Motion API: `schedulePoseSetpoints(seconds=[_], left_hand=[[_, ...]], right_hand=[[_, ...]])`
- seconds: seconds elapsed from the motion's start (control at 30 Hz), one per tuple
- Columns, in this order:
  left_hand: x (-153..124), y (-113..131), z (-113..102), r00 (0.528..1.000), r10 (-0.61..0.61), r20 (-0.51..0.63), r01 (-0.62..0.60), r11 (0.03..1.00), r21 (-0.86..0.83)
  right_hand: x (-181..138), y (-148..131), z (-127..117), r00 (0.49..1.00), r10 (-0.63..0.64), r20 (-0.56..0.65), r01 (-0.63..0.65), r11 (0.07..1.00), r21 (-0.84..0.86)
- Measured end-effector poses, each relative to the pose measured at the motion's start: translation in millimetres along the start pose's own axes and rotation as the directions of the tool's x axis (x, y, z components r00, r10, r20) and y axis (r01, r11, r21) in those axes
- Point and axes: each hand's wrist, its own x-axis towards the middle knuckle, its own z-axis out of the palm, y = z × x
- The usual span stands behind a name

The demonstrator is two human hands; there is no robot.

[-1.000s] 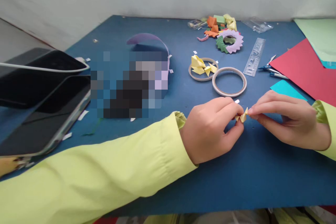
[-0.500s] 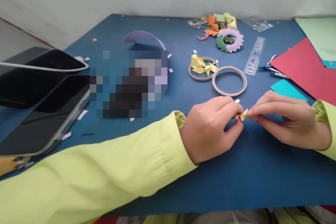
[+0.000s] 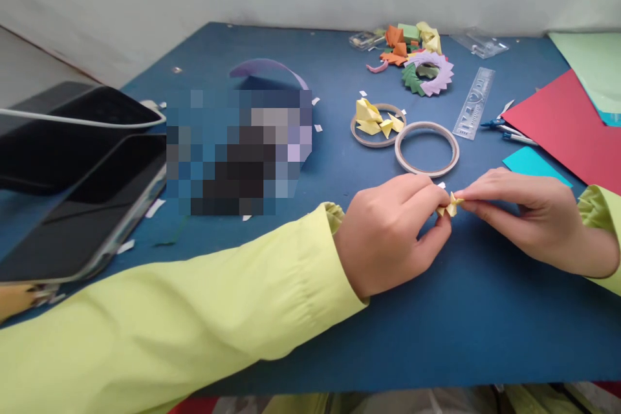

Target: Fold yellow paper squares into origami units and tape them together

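A small folded piece of yellow paper (image 3: 451,205) is pinched between both hands, above the blue table (image 3: 436,336). My left hand (image 3: 395,233) grips its left side between thumb and index finger. The fingertips of my right hand (image 3: 528,217) pinch its right tip. Parts of the paper are hidden by the fingers. Just beyond my left hand lies a roll of tape (image 3: 398,150). Another ring-shaped roll (image 3: 353,134) behind it has several yellow folded paper pieces (image 3: 369,116) in and over it.
A clear ruler (image 3: 474,103), pens (image 3: 518,138), a cyan paper (image 3: 536,165) and red paper (image 3: 557,123) lie to the right. Farther back are a purple-and-green paper ring (image 3: 439,71) and orange folded pieces (image 3: 395,45). At left stand a phone (image 3: 82,207) and a pixelated area.
My right fingertips have closed in on the yellow paper's tip, and its folded points look turned slightly. The whole view has shifted a little.
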Motion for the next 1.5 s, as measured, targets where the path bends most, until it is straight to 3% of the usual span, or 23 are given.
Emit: schedulePoseSetpoints(seconds=[0.17, 0.4, 1.37, 1.5], left_hand=[[0.3, -0.7, 0.2, 0.998, 0.059, 0.006, -0.059, 0.998, 0.015], [0.2, -0.6, -0.8, 0.994, 0.11, -0.014, -0.109, 0.993, 0.037], [0.6, -3.6, -0.7, 0.995, 0.101, 0.006, -0.101, 0.993, 0.06], [-0.4, -4.2, -0.6, 0.992, 0.118, -0.039, -0.114, 0.99, 0.088]], right_hand=[[1.5, -2.7, -2.0, 0.986, -0.164, -0.012, 0.158, 0.969, -0.19], [2.9, -3.5, -6.2, 0.96, -0.259, 0.102, 0.277, 0.926, -0.256], [3.0, -2.0, -7.5, 0.931, -0.345, 0.118, 0.364, 0.881, -0.301], [3.8, -1.1, -8.0, 0.927, -0.358, 0.114, 0.376, 0.88, -0.289]])
